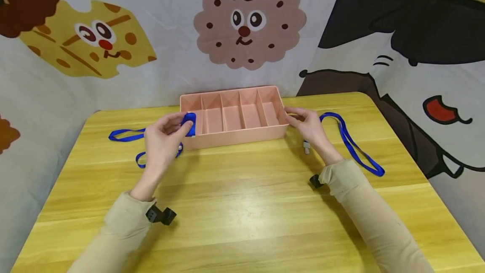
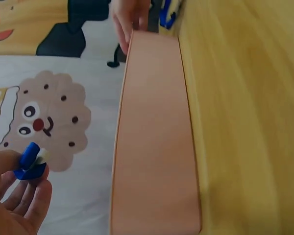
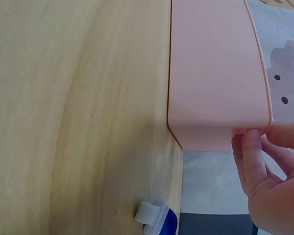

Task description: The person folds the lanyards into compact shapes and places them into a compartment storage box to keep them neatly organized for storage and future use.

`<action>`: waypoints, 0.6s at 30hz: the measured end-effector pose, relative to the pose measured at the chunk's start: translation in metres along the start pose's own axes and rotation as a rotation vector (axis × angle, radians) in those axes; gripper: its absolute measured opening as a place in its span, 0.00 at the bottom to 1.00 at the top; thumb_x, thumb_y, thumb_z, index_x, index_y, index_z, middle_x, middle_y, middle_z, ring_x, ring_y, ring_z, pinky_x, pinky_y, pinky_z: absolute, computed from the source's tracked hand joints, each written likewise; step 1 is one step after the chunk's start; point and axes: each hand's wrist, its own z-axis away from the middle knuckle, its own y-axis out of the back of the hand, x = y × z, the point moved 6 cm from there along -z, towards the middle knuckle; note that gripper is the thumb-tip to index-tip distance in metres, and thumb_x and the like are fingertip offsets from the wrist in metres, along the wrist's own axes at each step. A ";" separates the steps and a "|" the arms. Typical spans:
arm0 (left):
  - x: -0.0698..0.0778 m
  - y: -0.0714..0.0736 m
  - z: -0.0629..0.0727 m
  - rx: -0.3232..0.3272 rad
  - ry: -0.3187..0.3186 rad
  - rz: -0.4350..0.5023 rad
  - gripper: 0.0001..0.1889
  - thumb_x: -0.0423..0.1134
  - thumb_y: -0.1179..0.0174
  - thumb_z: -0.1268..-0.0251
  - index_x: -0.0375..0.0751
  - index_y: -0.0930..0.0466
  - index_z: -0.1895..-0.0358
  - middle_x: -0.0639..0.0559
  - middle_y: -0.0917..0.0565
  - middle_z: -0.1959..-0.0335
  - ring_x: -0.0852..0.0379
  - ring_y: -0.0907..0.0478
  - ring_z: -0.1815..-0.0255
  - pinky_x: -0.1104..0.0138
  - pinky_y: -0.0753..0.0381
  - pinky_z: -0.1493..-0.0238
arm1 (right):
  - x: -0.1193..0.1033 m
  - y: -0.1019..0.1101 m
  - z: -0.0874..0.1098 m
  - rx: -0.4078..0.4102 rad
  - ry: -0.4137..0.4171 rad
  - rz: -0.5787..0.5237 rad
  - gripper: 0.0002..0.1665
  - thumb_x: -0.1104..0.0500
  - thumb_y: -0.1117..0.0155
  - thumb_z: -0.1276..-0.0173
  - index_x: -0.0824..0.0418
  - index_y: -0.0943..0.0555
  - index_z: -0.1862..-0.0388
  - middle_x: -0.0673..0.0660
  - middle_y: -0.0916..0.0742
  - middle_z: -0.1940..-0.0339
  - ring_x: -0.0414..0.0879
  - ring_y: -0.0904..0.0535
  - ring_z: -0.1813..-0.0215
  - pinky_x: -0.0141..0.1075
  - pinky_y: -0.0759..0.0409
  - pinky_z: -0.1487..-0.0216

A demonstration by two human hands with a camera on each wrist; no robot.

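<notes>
A pink divided storage box (image 1: 238,137) with several compartments in a row stands at the back of the table. My left hand (image 1: 161,140) pinches a folded blue lanyard (image 1: 191,124) between thumb and fingers, at the box's left end compartment. The left wrist view shows this bundle of blue strap (image 2: 28,166) with a pale piece in it, beside the box's upper edge. With thumb and fingers, my right hand (image 1: 310,126) grips the rim at the box's right end. Those fingers (image 3: 253,159) curl over the corner in the right wrist view.
On the table, a blue lanyard (image 1: 350,140) with a white clip (image 1: 306,148) lies right of the box. More blue strap (image 1: 126,136) loops lie at the left, partly behind my left hand. A cartoon-printed cloth (image 1: 166,83) hangs close behind the box.
</notes>
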 end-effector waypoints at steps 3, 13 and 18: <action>0.003 0.003 -0.012 -0.031 -0.014 -0.094 0.15 0.40 0.30 0.30 0.39 0.11 0.44 0.46 0.10 0.58 0.77 0.21 0.65 0.84 0.20 0.61 | 0.001 0.000 -0.001 -0.003 -0.005 -0.002 0.25 0.59 0.39 0.19 0.62 0.22 0.27 0.64 0.18 0.27 0.60 0.18 0.30 0.18 0.17 0.51; 0.009 0.010 -0.042 -0.141 -0.081 -0.243 0.17 0.41 0.34 0.25 0.37 0.14 0.40 0.36 0.11 0.47 0.81 0.24 0.64 0.87 0.26 0.60 | -0.001 0.000 -0.001 -0.012 -0.019 0.006 0.25 0.59 0.40 0.19 0.62 0.23 0.26 0.63 0.18 0.26 0.59 0.18 0.29 0.22 0.14 0.48; 0.014 0.013 -0.053 -0.167 -0.111 -0.302 0.16 0.40 0.35 0.24 0.36 0.14 0.41 0.35 0.11 0.48 0.66 0.16 0.59 0.88 0.27 0.61 | -0.002 0.000 -0.001 -0.011 -0.023 0.038 0.25 0.59 0.39 0.19 0.61 0.22 0.27 0.63 0.18 0.27 0.58 0.18 0.29 0.33 0.12 0.40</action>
